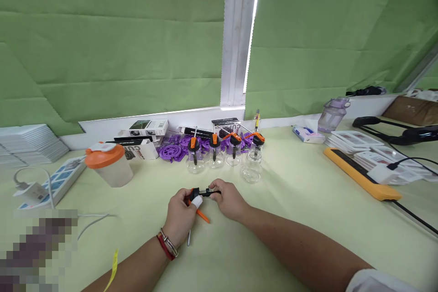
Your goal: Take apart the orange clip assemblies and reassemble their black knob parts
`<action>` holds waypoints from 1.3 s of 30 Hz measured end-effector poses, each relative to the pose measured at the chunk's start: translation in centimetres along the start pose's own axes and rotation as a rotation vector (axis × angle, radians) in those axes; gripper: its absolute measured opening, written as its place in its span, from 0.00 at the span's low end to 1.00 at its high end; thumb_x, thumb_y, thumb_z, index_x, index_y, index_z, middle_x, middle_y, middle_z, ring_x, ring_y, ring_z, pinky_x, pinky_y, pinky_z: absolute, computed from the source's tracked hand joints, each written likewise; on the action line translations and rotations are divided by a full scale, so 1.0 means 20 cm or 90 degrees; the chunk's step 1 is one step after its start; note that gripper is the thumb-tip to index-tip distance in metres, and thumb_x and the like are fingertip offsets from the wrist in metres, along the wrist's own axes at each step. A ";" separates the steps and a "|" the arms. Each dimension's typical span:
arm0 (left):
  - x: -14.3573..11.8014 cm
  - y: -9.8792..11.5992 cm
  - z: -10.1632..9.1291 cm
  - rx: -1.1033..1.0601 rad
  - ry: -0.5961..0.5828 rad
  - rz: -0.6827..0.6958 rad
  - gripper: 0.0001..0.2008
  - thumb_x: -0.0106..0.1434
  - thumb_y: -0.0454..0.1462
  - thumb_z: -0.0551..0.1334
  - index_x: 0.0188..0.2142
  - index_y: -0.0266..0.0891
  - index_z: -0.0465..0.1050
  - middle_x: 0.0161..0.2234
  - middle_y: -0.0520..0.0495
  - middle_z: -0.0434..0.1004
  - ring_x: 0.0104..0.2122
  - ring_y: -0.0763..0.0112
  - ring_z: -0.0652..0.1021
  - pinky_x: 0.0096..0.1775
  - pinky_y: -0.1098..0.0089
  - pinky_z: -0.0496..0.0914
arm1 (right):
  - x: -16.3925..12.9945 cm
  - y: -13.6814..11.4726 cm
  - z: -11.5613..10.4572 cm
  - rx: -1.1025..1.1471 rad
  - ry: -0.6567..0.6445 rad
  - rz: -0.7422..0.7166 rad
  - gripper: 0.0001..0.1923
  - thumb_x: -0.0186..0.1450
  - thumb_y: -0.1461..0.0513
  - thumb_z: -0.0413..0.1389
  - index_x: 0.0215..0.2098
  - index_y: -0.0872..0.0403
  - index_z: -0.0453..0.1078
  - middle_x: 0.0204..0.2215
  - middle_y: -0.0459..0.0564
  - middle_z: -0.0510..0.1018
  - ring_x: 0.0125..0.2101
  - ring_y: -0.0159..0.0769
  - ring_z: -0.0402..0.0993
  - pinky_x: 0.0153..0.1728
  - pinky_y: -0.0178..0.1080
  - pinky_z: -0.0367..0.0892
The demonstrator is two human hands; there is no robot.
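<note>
Above the near middle of the table, my left hand (180, 216) is closed around a black-and-orange bottle top (194, 194). Its orange arm (203, 216) and a thin metal rod (189, 237) stick out below my fingers. A white covering sits on the tip of my left thumb. My right hand (228, 198) pinches the black far end of the same top, with a short metallic section showing between the hands. Just beyond stand several small glass bottles (195, 164) with similar black-and-orange tops. A clear glass bottle (251, 173) is closest to my right hand.
Behind the bottles lie purple plastic parts (171, 151) and printed boxes (140, 148). An orange-lidded cup (112, 166) and a power strip (66, 178) stand left. To the right are a yellow power strip (359, 173), stacked white packs (352, 141), tissues (308, 134) and a water bottle (331, 116).
</note>
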State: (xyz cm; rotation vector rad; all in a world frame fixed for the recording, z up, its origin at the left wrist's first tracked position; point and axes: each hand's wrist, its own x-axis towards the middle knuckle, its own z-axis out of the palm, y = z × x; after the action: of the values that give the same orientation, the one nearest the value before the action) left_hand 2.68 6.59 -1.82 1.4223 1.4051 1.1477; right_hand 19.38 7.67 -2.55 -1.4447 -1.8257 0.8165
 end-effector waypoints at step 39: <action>0.11 0.07 -0.14 0.424 -0.007 0.130 0.12 0.54 0.47 0.58 0.28 0.44 0.73 0.28 0.49 0.74 0.27 0.65 0.72 0.23 0.71 0.59 | -0.05 0.10 -0.29 -0.049 0.041 0.048 0.06 0.57 0.60 0.53 0.31 0.52 0.70 0.27 0.47 0.75 0.28 0.34 0.69 0.28 0.34 0.59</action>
State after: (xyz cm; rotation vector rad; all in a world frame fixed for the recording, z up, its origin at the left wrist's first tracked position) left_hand 0.20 8.67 0.41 2.0636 1.7570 0.8113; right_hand 25.44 7.59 -0.90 -1.5782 -1.7813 0.7342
